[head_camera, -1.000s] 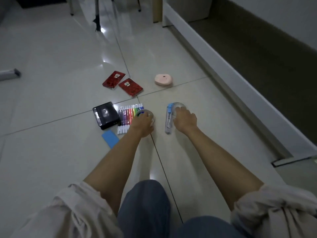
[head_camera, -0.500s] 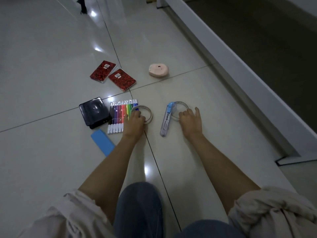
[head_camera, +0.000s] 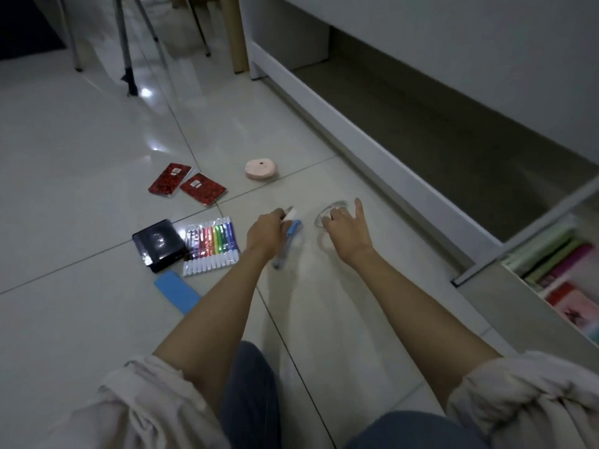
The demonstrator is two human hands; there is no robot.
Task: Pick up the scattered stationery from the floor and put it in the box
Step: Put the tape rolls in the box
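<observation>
Floor: pale glossy tiled floor [head_camera: 97, 131] with dark grout lines, carrying all the scattered stationery.
Cabinet: long white low cabinet [head_camera: 356, 137] running from 12 to 3 o'clock, its lower recess dark.
Left hand [head_camera: 264, 233]: closed around something small and whitish at its fingertips, blurred; it overlaps the blue-and-clear pen-shaped tool [head_camera: 288, 243], though whether it grips that too I cannot tell.
Right hand [head_camera: 345, 228]: fingers bent onto a clear ring of tape [head_camera: 330, 213], index finger spread out; lifted or flat, I cannot tell.
Marker set: clear pack of coloured markers with white caps [head_camera: 210, 246], at 9 o'clock from the left hand.
Case: black glossy rectangular box [head_camera: 158, 244], touching the markers' 9 o'clock side.
Eraser: flat blue oblong [head_camera: 176, 296], at 6 o'clock from the black case.
Notebooks: two small red patterned booklets [head_camera: 188, 187], side by side at 11 o'clock from the markers.
Pink item: round pink puck-shaped object [head_camera: 261, 170], at 12 o'clock from the left hand, well apart.
</observation>
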